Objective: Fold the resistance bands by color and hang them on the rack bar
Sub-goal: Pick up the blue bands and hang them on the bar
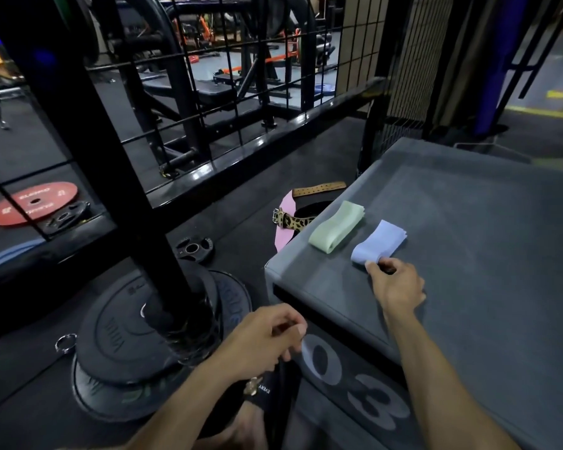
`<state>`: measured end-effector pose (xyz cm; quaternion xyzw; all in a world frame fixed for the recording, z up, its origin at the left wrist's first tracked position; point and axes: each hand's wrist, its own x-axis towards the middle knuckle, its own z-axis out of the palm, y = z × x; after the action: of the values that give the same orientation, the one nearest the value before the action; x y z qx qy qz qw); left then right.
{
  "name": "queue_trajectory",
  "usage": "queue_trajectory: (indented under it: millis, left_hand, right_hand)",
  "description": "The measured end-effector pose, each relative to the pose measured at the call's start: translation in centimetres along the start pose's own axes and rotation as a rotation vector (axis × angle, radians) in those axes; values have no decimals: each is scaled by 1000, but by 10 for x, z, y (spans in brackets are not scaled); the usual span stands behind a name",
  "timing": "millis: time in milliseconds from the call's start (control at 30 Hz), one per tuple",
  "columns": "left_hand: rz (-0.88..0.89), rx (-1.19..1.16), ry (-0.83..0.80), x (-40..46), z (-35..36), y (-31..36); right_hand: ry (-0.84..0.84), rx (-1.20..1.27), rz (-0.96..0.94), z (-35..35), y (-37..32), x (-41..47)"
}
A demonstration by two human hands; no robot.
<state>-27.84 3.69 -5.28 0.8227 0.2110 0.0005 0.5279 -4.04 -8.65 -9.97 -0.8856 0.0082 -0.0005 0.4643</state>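
**Two folded bands on the box, right hand at the blue one**

Nearest the lens, at lower centre, the left hand [267, 336] hangs off the box's corner with fingers loosely curled, holding nothing that can be made out. Below it lies a black strap with white lettering [264, 393]. At lower left a thick black rack post [117, 177] runs down into a stack of black weight plates [117, 358], cutting off much of the floor behind — a red plate [33, 203] shows past it at left, and a wire grid panel [241, 76] fences the upper middle of the frame.

On the grey plyo box [468, 254], right of centre, lie the two folded bands side by side, apart: the pale green band [337, 227] and, to its right, the pale blue band [379, 241], each a flat layered loop. Left of the box's far corner, on the floor, sit a pink band [285, 222] and a leopard-print belt [298, 220].

The right hand [395, 287] rests on the box top, thumb and fingertips pinching the near end of the blue band.
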Motion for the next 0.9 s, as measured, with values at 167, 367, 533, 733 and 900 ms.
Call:
queue_trajectory:
  millis: [167, 367, 533, 733, 900]
  left_hand:
    - [58, -25, 83, -15, -16, 8]
    - [214, -118, 271, -69, -49, 37]
    - [421, -151, 482, -139, -81, 71]
    - [260, -221, 255, -222, -106, 80]
    - [213, -141, 250, -298, -134, 41]
  right_hand:
    - [-30, 198, -312, -29, -22, -5]
    - [-560, 265, -368, -115, -100, -59]
    - [-1067, -192, -556, -168, -180, -145]
    - [-1400, -551, -869, -162, -249, -266]
    - [-1556, -538, -993, -143, -279, -337]
